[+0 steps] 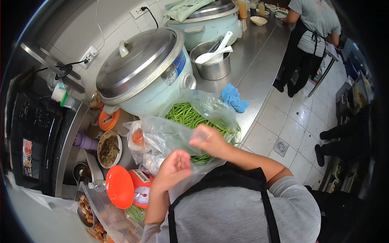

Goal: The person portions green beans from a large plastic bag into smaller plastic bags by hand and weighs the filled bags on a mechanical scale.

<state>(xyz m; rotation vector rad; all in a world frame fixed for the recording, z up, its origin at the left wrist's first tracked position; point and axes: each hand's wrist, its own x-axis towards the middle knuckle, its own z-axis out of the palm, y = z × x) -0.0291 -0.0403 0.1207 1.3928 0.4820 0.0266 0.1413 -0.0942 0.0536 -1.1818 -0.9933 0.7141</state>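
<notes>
Slender, bright green beans (184, 113) lie in a clear plastic bag (216, 106) on the steel desk (259, 50). The left hand (174, 168) curls half-open; the right hand's (210, 140) grip I cannot tell. Nearby, a steel pot (214, 73) holds white utensils (214, 55), a pale bowl (120, 150) dark mash (108, 149).

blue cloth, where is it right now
In the head view, the blue cloth lies right of centre on the steel counter, beside the plastic bag of green beans and below the steel pot.
</notes>
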